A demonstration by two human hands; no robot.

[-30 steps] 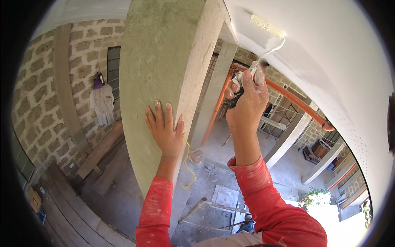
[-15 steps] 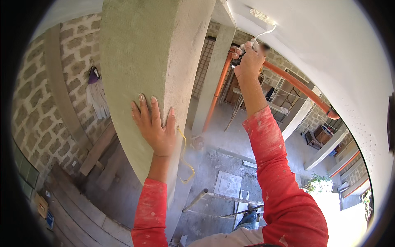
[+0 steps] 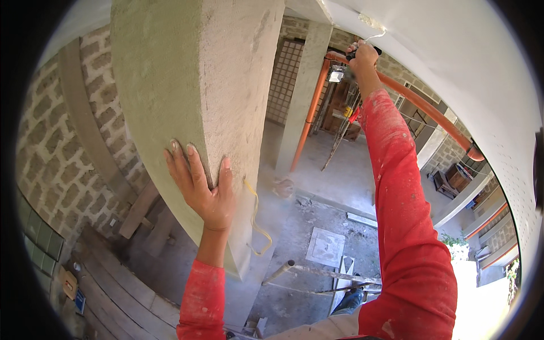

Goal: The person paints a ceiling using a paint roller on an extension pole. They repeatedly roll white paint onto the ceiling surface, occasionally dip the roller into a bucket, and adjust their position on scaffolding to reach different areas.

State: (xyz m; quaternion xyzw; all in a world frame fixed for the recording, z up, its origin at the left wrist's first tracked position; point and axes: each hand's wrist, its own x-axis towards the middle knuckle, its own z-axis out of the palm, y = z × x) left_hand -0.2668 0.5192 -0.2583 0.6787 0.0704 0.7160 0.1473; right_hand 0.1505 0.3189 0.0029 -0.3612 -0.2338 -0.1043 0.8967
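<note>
My left hand (image 3: 207, 195) lies with fingers spread on the corner of a plastered concrete column (image 3: 238, 85), its thumb on the adjoining face. A thin yellow wire (image 3: 256, 218) sticks out of the column just right of that hand and hangs in a loop. Overhead, at the end of my stretched arm, my right hand (image 3: 364, 58) is closed around a dark, partly hidden object (image 3: 352, 55) whose kind I cannot make out. Just above it, a whitish cable (image 3: 376, 35) comes down from a rough patch (image 3: 371, 22) in the white ceiling (image 3: 442, 39).
An orange pipe (image 3: 428, 113) runs below the ceiling behind my right arm. Below me are metal scaffold tubes (image 3: 283, 269) and a square floor slab (image 3: 326, 246). Planks (image 3: 122, 272) lie at lower left by a stone-block wall (image 3: 51, 147). A small lamp (image 3: 336, 73) shows beyond.
My right hand has moved up and away, nearer the ceiling patch. My left hand stays on the column. The view has shifted, and the lamp now shows.
</note>
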